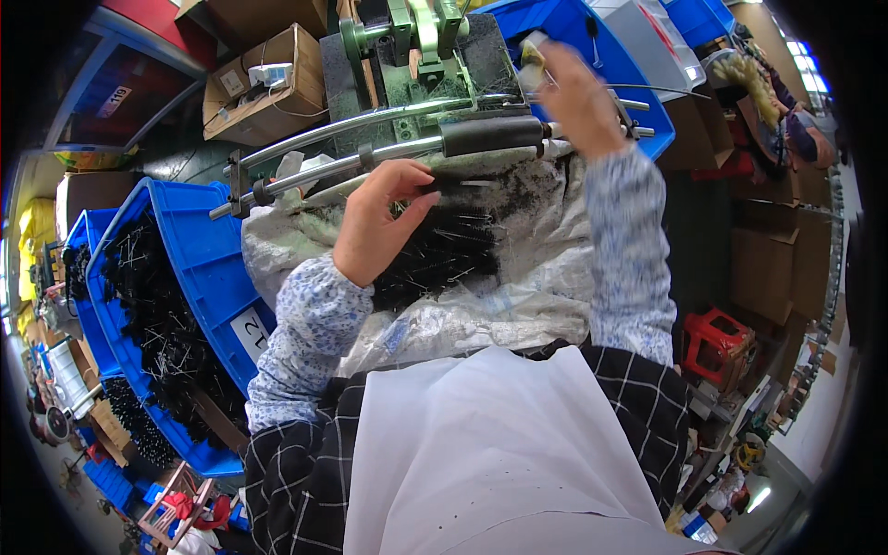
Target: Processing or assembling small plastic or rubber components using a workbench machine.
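My left hand point(384, 217) is over the near side of the machine's metal rods, its fingers curled and the thumb held apart with a gap between. Nothing shows in it. Just below lies a heap of black bristly pieces with thin wire stems point(444, 250), on a whitish woven sack point(546, 268) spread across my lap. My right hand point(583, 102) is raised by the right end of the rods, in front of a blue bin point(629, 55). Motion smears its fingers. A yellowish thing point(532, 55) shows at the fingertips; whether they hold it is unclear.
The machine point(425, 65) stands ahead, with two long metal rods point(314, 171) running across it. On the left, a blue bin point(208, 250) holds many black wire-stemmed pieces. Behind it is an open cardboard box point(268, 92). A red stool-like object point(717, 342) stands at right.
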A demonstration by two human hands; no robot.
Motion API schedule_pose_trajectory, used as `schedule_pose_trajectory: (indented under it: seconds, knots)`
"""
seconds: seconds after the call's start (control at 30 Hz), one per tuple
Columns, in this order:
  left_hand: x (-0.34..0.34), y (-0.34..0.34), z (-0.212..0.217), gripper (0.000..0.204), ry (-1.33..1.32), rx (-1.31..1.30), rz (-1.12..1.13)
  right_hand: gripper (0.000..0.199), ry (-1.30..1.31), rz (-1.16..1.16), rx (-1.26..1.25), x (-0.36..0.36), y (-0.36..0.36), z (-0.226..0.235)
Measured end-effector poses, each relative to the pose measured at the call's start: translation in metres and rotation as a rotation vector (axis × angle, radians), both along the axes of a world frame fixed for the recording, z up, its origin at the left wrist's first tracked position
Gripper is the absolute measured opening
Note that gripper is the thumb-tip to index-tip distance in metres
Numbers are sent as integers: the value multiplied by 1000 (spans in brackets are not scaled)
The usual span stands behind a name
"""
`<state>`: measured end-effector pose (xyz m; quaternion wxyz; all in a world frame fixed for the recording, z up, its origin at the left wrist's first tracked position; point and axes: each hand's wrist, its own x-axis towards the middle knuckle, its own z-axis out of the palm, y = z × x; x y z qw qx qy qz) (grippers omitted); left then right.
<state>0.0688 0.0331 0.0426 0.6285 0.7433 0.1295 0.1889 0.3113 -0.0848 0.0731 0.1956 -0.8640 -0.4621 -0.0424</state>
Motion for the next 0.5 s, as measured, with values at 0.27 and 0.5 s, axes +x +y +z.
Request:
schedule_pose_trajectory:
  seconds: [0.27, 0.5]
  knots:
    - [2, -4, 4, 37, 155, 5, 58, 23, 532, 326, 170, -66, 6, -18]
    - [3, -10, -42, 46, 421, 940, -398, 17, -293, -41, 6, 20, 58, -66]
